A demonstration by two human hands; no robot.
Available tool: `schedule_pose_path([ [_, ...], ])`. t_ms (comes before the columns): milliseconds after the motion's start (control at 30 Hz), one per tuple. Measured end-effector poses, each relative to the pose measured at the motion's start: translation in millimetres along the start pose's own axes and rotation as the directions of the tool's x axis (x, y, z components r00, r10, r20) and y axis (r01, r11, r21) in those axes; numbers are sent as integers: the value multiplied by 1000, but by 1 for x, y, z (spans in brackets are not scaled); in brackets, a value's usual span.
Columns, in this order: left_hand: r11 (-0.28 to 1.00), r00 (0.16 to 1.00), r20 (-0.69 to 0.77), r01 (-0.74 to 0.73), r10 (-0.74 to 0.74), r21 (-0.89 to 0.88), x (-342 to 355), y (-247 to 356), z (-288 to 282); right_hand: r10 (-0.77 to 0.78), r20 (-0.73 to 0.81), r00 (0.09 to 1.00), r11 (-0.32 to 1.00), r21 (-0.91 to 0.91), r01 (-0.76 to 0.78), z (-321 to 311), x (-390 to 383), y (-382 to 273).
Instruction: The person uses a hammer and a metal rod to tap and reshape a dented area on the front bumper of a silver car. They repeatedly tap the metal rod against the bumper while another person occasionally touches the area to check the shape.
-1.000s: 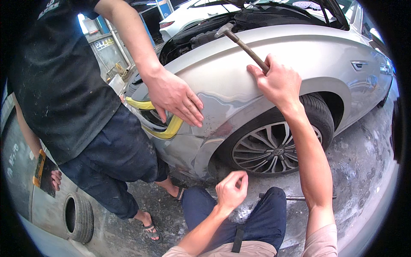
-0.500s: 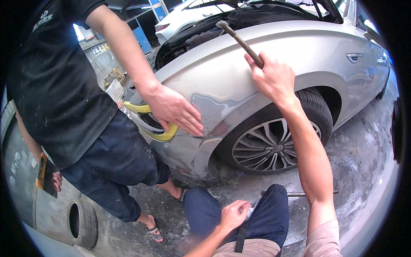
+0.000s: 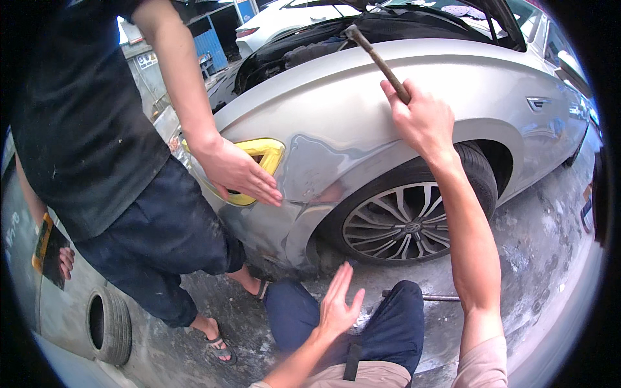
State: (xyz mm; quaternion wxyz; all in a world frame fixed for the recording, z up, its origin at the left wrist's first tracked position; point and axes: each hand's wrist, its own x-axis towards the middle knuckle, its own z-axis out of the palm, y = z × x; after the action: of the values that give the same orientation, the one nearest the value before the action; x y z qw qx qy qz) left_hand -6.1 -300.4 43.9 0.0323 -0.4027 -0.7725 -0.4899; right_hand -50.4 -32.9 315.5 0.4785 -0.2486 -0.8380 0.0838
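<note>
My right hand (image 3: 424, 123) is raised in front of the silver car's fender (image 3: 304, 107). Its fingers are wrapped round the handle of a hammer (image 3: 378, 63), whose head points up toward the engine bay. Low above my knees, my left hand (image 3: 337, 304) is open, with its fingers stretched out and nothing in it. A bare grey repair patch (image 3: 317, 158) shows on the fender between the headlight and the wheel arch. Beside the yellow-edged headlight (image 3: 275, 155), a co-worker's open hand (image 3: 242, 174) hovers close to the bodywork; whether it touches cannot be told.
The co-worker stands at left, the other hand holding a flat orange-and-black thing (image 3: 44, 249). A loose tyre (image 3: 110, 326) stands near the wall. The car's front wheel (image 3: 411, 226) is ahead of me. A metal rod (image 3: 440, 298) shows behind my right knee.
My left hand has opened from a closed fist and risen forward off my lap. My right hand still holds up the hammer. The co-worker's hand has drawn left from the repair patch.
</note>
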Motion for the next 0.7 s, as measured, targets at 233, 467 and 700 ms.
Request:
schedule_pose_path([
  [233, 940, 946, -158, -241, 283, 240, 97, 22, -31, 29, 58, 998, 999, 34, -31, -4, 0, -2],
  [467, 808, 797, -191, -508, 572, 300, 202, 56, -36, 44, 52, 998, 998, 34, -46, -3, 4, -4],
  [700, 725, 774, -179, -449, 608, 523, 210, 25, -45, 61, 98, 993, 986, 149, -75, -4, 2, -5],
])
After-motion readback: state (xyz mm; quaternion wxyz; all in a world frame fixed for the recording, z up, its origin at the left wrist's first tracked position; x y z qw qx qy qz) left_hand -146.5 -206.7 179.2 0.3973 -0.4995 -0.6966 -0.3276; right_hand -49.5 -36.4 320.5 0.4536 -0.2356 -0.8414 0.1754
